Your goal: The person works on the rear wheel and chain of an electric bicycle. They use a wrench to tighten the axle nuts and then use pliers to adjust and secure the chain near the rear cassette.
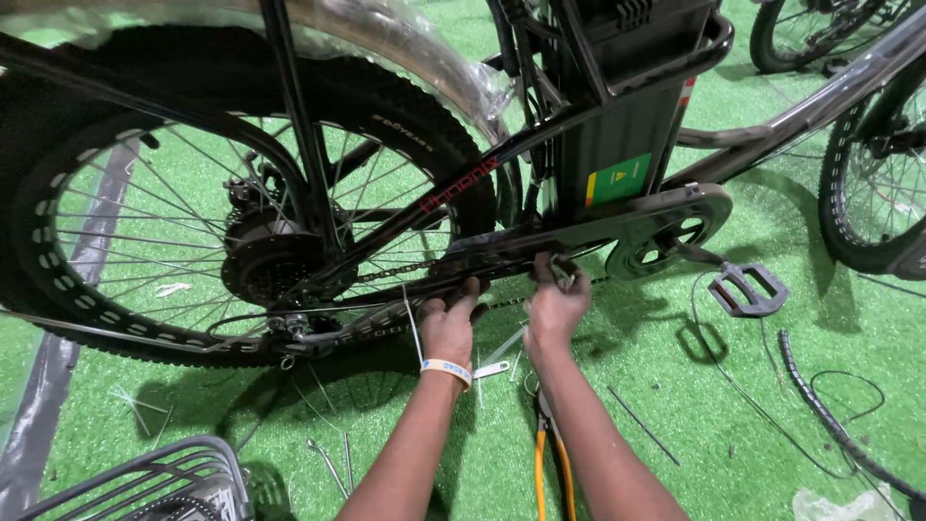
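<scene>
A black electric bicycle stands on green artificial turf, its fat rear wheel (241, 241) at left and its chain guard (617, 227) and pedal (749, 289) at right. My left hand (451, 323), with a white wristband, reaches up under the frame and grips the lower frame tube near the chain. My right hand (555, 301) is beside it, fingers pinched on a small metal piece (561, 277) at the rear end of the chain guard. A white cable tie (413, 323) hangs from the frame by my left hand.
Orange-handled pliers (542, 463) lie on the turf under my right forearm. Cut cable ties (497, 359), a black cable (743, 386) and a corrugated black hose (820, 405) are scattered around. A wire basket (145, 482) sits bottom left. Another bicycle's wheel (873, 183) stands at right.
</scene>
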